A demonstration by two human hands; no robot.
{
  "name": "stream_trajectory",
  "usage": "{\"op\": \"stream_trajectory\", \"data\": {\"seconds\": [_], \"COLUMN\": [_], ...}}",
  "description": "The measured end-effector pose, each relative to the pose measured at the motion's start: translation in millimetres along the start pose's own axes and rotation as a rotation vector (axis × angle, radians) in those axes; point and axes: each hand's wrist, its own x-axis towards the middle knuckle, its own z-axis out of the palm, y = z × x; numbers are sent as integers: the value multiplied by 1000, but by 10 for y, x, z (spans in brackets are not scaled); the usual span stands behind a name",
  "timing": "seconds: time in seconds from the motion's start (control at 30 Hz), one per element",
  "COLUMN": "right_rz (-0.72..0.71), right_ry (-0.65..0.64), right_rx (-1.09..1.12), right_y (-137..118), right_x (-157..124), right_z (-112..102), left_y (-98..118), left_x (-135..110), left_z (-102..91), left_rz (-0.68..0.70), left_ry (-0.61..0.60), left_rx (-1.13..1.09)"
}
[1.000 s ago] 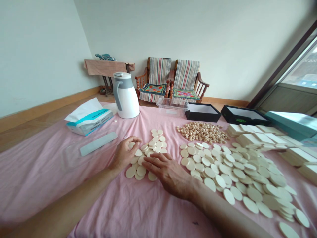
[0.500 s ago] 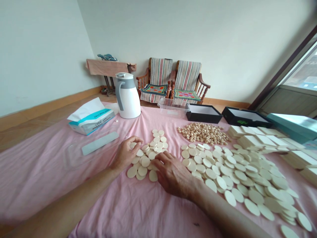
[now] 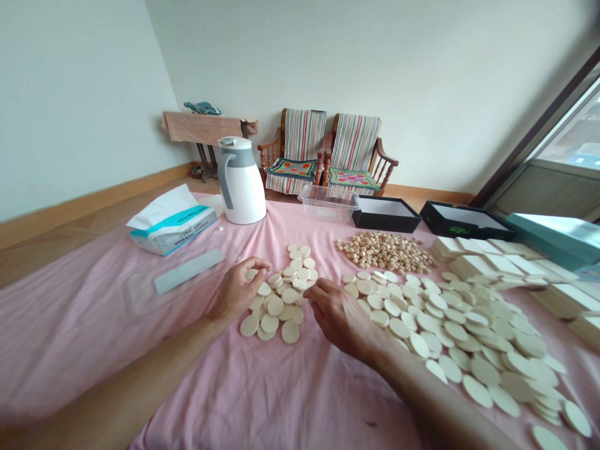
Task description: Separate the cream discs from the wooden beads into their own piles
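Observation:
A small pile of round, pale wooden discs [image 3: 275, 306] lies on the pink cloth between my hands. My left hand [image 3: 238, 286] rests at the pile's left edge, thumb and fingers curved but apart, with a disc [image 3: 252, 274] showing between them. On the pile's right side is my right hand [image 3: 338, 317], its fingers bent and drawn together; whatever may be in its fingertips is hidden. Right of this hand spreads a much larger heap of similar discs [image 3: 454, 331], partly covered by my forearm.
Behind the large heap lie small wooden pieces [image 3: 385, 251] and stacked pale blocks [image 3: 473, 265]. Further back stand a clear plastic box [image 3: 328, 203] and black trays [image 3: 387, 214]. To the left are a white jug [image 3: 248, 194], a tissue pack [image 3: 173, 228] and a clear lid [image 3: 140, 297].
My right hand has shifted right and slightly up, off the small pile's right edge, uncovering discs there. My left hand has stayed in place.

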Motion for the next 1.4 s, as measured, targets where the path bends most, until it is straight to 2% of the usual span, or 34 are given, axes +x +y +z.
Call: {"op": "stream_trajectory", "data": {"seconds": [0.1,0.2,0.27,0.33,0.4,0.5,0.63,0.73,0.97,1.4], "right_rz": [197,411,489,502,450,257,-77,-191,-227,-202], "right_ry": [77,60,32,37,61,62,-82,-190,-261,-330], "right_rx": [-137,-356,-476,-539,-504,-245,87,118,48,99], "right_y": [102,237,311,343,320,182,-96,-252,-301,-314], "right_x": [0,-24,-42,-50,-45,-31,-43,-65,-59,-87], "right_z": [-172,-341,-408,-426,-401,-312,-184,-112,-43,-159], "left_y": [6,16,20,22,21,14,-15,-40,-52,-29], "left_x": [3,11,16,18,17,12,4,1,8,5], "left_z": [2,9,13,13,9,4,7,13,23,12], "left_rz": [-9,-17,-16,-12,-12,-15,-12,-14,-9,-22], "left_ry": [2,4,4,4,5,6,6,9,1,3], "left_rx": [-4,-7,-13,-17,-17,-7,5,13,5,9]}}
